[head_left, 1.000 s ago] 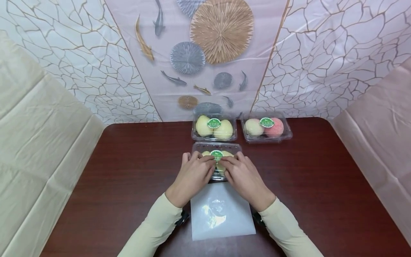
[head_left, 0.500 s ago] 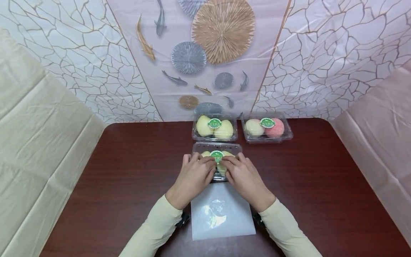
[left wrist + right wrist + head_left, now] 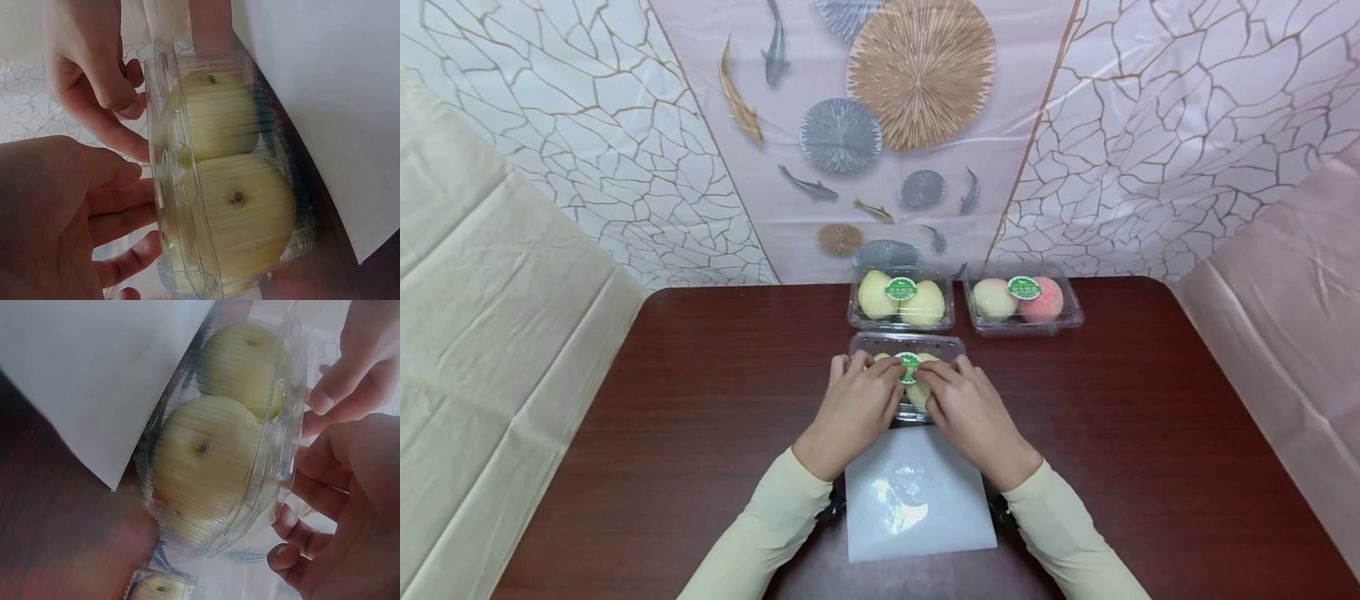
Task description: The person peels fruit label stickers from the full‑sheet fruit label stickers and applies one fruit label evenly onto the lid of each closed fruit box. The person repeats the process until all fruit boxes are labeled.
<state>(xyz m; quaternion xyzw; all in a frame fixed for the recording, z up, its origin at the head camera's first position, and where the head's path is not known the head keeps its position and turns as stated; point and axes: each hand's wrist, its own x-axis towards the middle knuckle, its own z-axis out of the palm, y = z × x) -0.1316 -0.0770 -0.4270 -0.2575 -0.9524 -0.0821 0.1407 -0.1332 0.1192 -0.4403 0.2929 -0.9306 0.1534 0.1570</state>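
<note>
A clear plastic clamshell box (image 3: 906, 342) of pale yellow-green fruit (image 3: 234, 215) stands at the middle of the table. A round green-and-white sticker (image 3: 909, 367) is on its lid. My left hand (image 3: 856, 404) touches the lid from the left, fingertips at the sticker. From the other side my right hand (image 3: 972, 408) does the same, its fingertips close to the left ones. Both wrist views show loosely bent fingers against the lid, not wrapped round the box. The fingers cover part of the sticker and of the fruit.
Behind stand two more stickered clamshell boxes: one with yellow-green fruit (image 3: 922, 303), the other with a whitish fruit (image 3: 995, 298) and a pink one (image 3: 1041, 300). Between my forearms lies a glossy white sheet (image 3: 917, 508) on the dark red-brown table (image 3: 700, 433). Patterned cloth (image 3: 917, 225) hangs behind.
My left hand has shifted very slightly to the right, its fingertips still at the sticker. The right hand, the boxes and the sheet look nearly unchanged.
</note>
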